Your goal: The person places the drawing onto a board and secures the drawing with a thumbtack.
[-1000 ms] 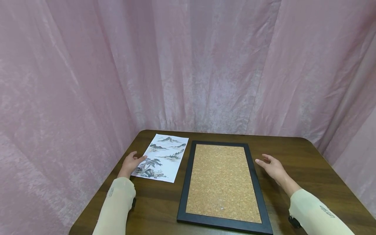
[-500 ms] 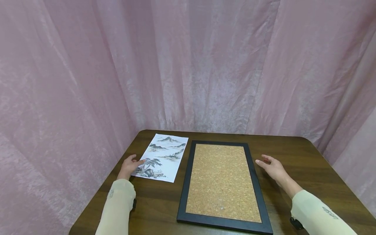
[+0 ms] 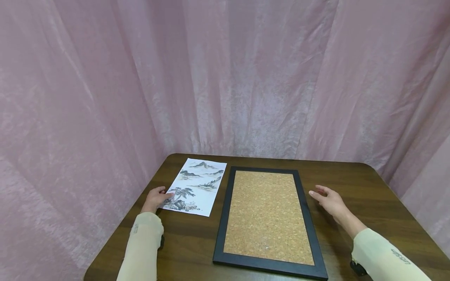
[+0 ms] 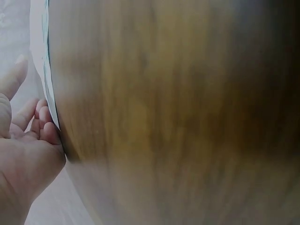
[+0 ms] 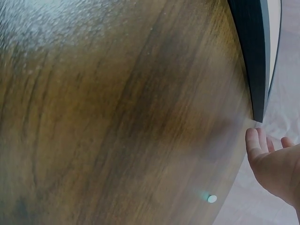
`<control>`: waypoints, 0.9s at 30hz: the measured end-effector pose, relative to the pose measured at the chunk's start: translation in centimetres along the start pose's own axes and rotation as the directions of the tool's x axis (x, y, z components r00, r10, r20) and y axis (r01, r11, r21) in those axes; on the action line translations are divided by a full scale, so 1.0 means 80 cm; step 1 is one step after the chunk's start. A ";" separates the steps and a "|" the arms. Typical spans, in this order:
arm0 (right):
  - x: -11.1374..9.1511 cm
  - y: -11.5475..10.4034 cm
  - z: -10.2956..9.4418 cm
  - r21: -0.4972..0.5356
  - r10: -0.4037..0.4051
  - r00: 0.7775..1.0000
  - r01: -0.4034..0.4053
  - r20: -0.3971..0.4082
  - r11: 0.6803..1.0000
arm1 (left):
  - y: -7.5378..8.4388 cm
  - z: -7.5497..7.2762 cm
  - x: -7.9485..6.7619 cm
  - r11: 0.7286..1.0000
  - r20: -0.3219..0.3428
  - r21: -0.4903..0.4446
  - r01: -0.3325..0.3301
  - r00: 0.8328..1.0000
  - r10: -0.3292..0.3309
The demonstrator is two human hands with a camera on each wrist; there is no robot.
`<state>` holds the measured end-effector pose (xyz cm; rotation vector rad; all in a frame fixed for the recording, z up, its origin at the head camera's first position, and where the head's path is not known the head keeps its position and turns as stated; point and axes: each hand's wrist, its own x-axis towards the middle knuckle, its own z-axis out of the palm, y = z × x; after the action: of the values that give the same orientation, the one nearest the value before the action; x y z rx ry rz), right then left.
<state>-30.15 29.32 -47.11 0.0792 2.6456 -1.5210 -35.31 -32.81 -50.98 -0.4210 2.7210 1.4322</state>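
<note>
Currently, white rectangular paper sheet with ink landscape point(image 3: 200, 188) lies right of nearer left grip point(image 3: 156, 200), long axis running near to far; thumb point(image 3: 168, 196) over edge, pinch cannot be told. Right grip point(image 3: 331, 202) spread, beyond black-framed cork board point(image 3: 268, 218).

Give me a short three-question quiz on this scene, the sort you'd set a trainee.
1. True or false: the landscape picture lies inside the black frame.
2. Which hand is nearer the picture?
3. What fills the frame: (a) mirror, (b) cork-like panel, (c) dark cloth?

Key:
1. False; it lies on the table, left of the frame.
2. The left hand.
3. b.
</note>
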 end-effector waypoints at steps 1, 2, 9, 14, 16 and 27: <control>0.000 0.000 -0.001 0.001 -0.003 1.000 0.003 0.000 1.000 | 0.000 0.001 0.000 1.000 0.000 0.004 0.001 1.000 -0.001; 0.001 0.001 -0.001 0.000 -0.005 1.000 0.005 -0.001 1.000 | 0.001 0.001 0.001 1.000 -0.001 0.008 0.001 1.000 -0.001; 0.003 0.007 -0.003 -0.001 -0.017 1.000 0.017 -0.014 1.000 | 0.003 0.005 0.000 0.999 -0.006 0.047 -0.016 1.000 0.016; 0.003 0.011 -0.008 0.005 -0.012 1.000 0.013 -0.028 1.000 | 0.004 0.006 -0.001 0.997 -0.014 0.075 -0.013 1.000 0.014; 0.003 0.012 -0.012 0.006 -0.012 0.999 0.012 -0.037 1.000 | 0.005 0.006 -0.002 0.997 -0.016 0.078 -0.009 1.000 0.010; -0.002 0.026 -0.041 0.020 -0.014 0.997 0.016 -0.077 1.000 | 0.002 0.008 0.000 0.997 -0.013 0.078 0.002 1.000 -0.001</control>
<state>-29.97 33.20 -47.24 0.1223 2.6950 -1.5817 -35.42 -32.24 -51.24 -0.4294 2.7745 1.3221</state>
